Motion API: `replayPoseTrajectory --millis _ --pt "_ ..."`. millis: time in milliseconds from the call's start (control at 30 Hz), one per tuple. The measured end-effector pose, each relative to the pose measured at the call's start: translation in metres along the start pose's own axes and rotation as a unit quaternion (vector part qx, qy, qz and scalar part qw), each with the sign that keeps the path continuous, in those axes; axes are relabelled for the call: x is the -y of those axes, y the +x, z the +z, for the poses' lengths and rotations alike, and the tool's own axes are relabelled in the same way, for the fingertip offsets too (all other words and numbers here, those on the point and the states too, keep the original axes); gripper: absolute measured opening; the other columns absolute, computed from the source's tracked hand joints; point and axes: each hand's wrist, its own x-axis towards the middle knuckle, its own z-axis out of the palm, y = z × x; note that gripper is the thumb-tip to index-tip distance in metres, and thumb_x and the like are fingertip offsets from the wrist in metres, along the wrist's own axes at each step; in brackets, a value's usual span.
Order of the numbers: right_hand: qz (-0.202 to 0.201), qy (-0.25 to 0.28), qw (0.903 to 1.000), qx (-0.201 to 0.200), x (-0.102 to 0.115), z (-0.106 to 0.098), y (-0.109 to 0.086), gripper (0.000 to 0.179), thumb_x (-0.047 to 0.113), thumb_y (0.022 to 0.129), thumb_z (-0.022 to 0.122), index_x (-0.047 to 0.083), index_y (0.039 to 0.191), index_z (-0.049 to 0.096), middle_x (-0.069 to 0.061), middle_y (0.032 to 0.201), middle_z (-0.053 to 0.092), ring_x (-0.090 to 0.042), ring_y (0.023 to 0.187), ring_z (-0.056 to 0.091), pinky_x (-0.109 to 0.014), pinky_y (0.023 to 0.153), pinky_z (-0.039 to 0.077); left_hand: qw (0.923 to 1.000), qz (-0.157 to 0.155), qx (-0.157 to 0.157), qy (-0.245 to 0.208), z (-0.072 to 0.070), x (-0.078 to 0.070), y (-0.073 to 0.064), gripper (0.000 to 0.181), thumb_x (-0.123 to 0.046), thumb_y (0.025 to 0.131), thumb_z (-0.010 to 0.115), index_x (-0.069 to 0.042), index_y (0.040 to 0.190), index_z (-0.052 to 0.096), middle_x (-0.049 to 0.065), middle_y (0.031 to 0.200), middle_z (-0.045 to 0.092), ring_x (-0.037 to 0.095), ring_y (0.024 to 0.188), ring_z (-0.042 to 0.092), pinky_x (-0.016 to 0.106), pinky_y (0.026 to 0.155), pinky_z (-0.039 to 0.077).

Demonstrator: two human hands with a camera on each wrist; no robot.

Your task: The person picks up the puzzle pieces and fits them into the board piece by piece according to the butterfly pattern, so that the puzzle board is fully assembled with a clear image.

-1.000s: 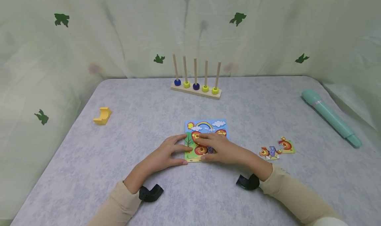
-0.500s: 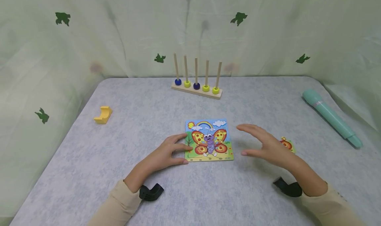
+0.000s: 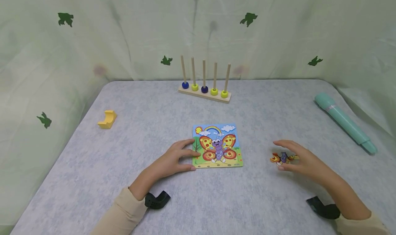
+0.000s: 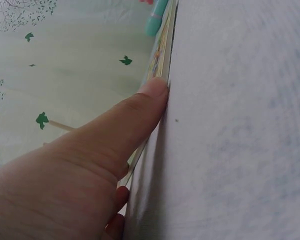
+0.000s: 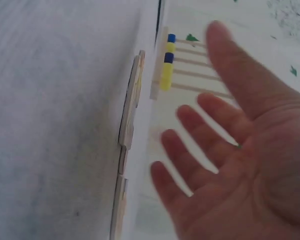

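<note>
A square butterfly puzzle board lies flat on the table. At its left edge rests my left hand, fingertips on the picture and thumb at the lower left corner. In the left wrist view the thumb touches the board's edge. My right hand hovers over loose puzzle pieces right of the board, thumb and fingers spread apart with nothing held. Part of the pieces is hidden behind this hand. The right wrist view shows the pieces edge-on, apart from the fingers.
A wooden peg stand with blue and yellow beads stands at the back. A yellow curved block sits at the left. On the right lies a teal microphone-shaped toy. A pale curtain hangs behind the table.
My right hand has left the board and moved right to the loose pieces, uncovering the whole butterfly picture. The left hand has stayed at the board's left edge.
</note>
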Motion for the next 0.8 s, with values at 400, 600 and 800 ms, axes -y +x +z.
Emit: replayPoseTrajectory --millis 400,600,800 --pt "-0.018 -0.032 0.9991 0.02 -0.026 0.005 -0.002 0.053 0.029 0.076 0.07 0.006 0.122 0.054 -0.007 0.12 0.05 -0.008 0.107 0.041 -0.01 0.085 0.032 1.0 0.002 -0.001 0.004 0.0 -0.001 0.0 0.04 -0.039 0.078 0.068 -0.022 0.115 0.063 0.01 0.14 0.032 0.032 0.127 0.025 0.052 0.099 0.023" --pt "-0.019 -0.048 0.9984 0.022 -0.027 0.005 -0.001 0.043 0.027 0.076 0.071 0.009 0.114 0.06 -0.004 0.115 0.049 -0.012 0.099 0.044 -0.024 0.076 0.043 1.0 0.004 -0.001 0.007 0.0 -0.001 0.0 0.04 -0.038 0.078 0.068 -0.022 0.115 0.063 0.011 0.14 0.032 0.031 0.127 0.026 0.051 0.098 0.023" --pt "-0.055 -0.076 0.9956 -0.004 -0.025 0.009 0.001 0.039 0.025 0.074 0.074 0.01 0.108 0.059 0.0 0.108 0.054 -0.012 0.095 0.047 -0.024 0.077 0.041 1.0 0.005 -0.002 0.007 0.001 -0.001 0.0 0.041 -0.04 0.078 0.067 -0.023 0.115 0.063 0.01 0.14 0.032 0.031 0.127 0.026 0.051 0.098 0.023"
